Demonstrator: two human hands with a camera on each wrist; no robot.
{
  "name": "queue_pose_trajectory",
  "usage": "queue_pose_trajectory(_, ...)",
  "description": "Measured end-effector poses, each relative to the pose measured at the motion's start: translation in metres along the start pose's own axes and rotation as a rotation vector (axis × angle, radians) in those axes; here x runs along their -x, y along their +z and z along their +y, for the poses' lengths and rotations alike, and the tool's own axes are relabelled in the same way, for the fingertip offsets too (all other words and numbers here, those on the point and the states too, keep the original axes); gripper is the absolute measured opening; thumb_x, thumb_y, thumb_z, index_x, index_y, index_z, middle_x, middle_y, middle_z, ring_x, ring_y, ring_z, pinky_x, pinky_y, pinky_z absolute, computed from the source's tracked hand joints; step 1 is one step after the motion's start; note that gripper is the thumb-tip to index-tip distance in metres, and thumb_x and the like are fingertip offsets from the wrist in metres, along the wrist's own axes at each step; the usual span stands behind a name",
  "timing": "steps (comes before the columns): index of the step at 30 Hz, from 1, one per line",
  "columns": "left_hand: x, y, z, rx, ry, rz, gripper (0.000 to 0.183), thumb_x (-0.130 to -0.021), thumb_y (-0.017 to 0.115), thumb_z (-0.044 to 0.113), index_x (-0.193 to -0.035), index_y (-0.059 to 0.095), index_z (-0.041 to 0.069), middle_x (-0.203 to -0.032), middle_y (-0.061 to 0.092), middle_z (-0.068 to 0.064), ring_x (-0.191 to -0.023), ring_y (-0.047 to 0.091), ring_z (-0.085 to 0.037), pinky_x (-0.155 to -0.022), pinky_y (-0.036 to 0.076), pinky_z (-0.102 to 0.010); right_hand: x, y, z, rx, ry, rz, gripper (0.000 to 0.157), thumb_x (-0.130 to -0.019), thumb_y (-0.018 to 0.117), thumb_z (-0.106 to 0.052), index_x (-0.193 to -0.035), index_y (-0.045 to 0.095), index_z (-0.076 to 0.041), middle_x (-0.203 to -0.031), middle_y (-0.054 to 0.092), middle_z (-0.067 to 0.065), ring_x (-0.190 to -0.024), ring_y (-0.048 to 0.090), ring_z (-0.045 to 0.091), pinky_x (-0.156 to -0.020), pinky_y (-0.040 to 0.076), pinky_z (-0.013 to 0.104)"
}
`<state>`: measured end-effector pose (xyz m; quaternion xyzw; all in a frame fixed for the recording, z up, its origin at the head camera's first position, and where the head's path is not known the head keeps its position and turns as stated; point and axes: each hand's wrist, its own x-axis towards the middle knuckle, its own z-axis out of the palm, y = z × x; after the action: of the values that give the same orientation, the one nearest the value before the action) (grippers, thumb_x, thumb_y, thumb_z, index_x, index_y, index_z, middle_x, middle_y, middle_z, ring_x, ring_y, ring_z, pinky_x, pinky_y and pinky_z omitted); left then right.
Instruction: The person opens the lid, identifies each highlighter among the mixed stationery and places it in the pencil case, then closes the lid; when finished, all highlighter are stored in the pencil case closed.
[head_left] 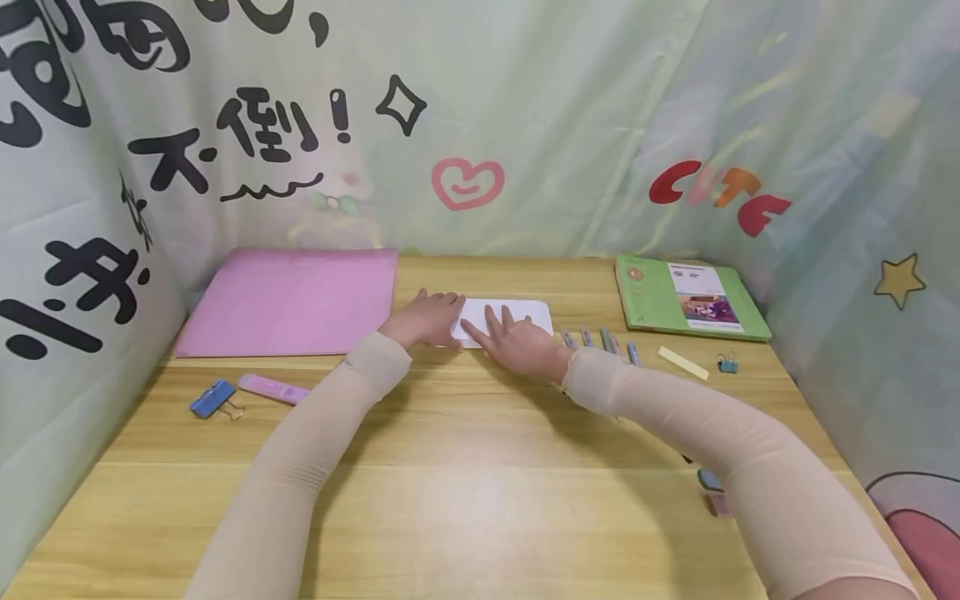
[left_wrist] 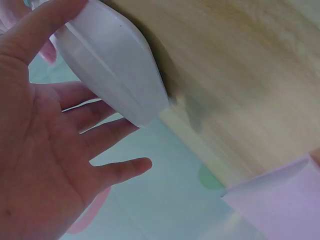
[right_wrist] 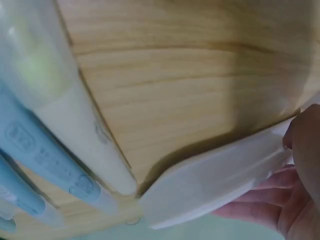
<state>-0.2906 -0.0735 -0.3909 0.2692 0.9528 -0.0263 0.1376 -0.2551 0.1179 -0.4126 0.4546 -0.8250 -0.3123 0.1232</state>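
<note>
A white rounded-corner case [head_left: 536, 313] lies flat on the wooden table, in front of me. My left hand [head_left: 431, 320] holds its left end, thumb at the near edge and fingers at the far edge. In the left wrist view the thumb crosses one side of the case [left_wrist: 117, 55] and straight, spread fingers touch the other. The right hand [head_left: 519, 343] rests on top with fingers spread out. The right wrist view shows the case [right_wrist: 210, 182] beside that hand [right_wrist: 300, 195], near several pens [right_wrist: 47, 160].
A pink folder [head_left: 300, 300] lies left; a blue binder clip [head_left: 213, 399] and a pink pen-shaped item [head_left: 272, 388] sit nearer. To the right are a green pad [head_left: 652, 293], a pale yellow strip [head_left: 683, 363] and a small teal clip [head_left: 727, 363]. A printed curtain [head_left: 555, 125] hangs behind.
</note>
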Motion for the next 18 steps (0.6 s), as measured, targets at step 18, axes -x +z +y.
queue_pose_trajectory(18, 0.027, 0.012, -0.036, 0.299, -0.151, 0.114, 0.119, -0.058, 0.058, 0.069, -0.138, 0.005, -0.001, -0.143, 0.006, -0.014, -0.129, 0.010, -0.023, -0.103, 0.003, -0.042, -0.003, -0.010, 0.043, -0.368, 0.066, 0.188, 0.050, -0.083, 0.047, -0.002, -0.131, 0.031, -0.002, -0.115, 0.047, 0.013, -0.093, 0.054, 0.025, -0.069, 0.048, 0.035)
